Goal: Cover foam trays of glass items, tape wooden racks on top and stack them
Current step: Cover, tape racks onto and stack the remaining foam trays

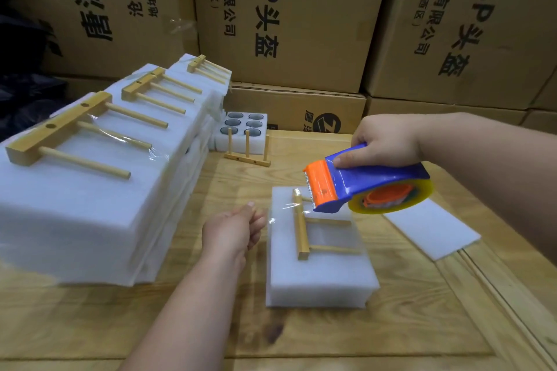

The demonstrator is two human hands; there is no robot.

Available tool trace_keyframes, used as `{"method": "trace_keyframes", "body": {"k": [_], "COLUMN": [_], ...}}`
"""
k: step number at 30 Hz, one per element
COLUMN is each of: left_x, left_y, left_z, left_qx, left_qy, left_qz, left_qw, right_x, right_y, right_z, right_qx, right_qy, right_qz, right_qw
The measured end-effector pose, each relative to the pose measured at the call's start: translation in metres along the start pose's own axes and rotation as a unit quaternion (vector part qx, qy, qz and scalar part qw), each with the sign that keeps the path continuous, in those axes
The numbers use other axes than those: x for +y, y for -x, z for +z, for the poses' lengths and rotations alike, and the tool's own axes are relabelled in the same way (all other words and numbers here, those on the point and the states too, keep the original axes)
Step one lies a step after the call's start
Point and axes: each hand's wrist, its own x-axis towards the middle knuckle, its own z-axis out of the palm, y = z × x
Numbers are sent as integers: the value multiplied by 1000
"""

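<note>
While the tape is laid, the key relation: the covered foam tray (pixel 316 265) lies on the wooden surface (pixel 391 325) right of the left hand and below the right hand, its long axis running away from the person.
Rack on the tray: a wooden rack (pixel 303 227) lies flat on the foam, its bar along the tray's long axis and its pegs pointing right; clear tape (pixel 289 208) glints across its far end.
Right hand (pixel 382 144): closed around the handle of the blue and orange tape dispenser (pixel 361 187), whose toothed end sits just above the rack's far end; this hand is nearer the rack.
Left hand (pixel 235 229): loosely curled, fingers near the tray's left edge; I cannot tell whether it touches the tape or the foam.
Finished stacks (pixel 99 190): taped trays with racks on top, piled at the left.
Waiting: an uncovered tray of glass items (pixel 244 126) with an upright rack (pixel 248 153) leaning on it, well behind; a loose foam sheet (pixel 434 229) at the right.
Judgement: the tape likely needs cutting at this end.
</note>
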Motion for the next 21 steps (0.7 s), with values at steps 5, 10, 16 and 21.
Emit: {"method": "trace_keyframes", "body": {"k": [5,10,16,21], "left_x": [-16,-31,-35,-35], "left_y": [-2,0,-1,-4], "left_z": [-3,-4,-5,-6], "left_qx": [22,57,48,30], "left_qy": [-8,-87,-385,-424], "left_qz": [-10,20,113,106], "left_qw": [1000,994,915,899], "right_x": [-22,-36,-39,-37], "right_y": [-11,-20,-25,-27], "right_z": [-8,-6,-4,-3], "right_qx": [-32,-38,-57,-63], "right_qy": [42,84,89,80], "right_qz": [-7,-19,-17,-11], "right_qw": [999,996,994,995]}}
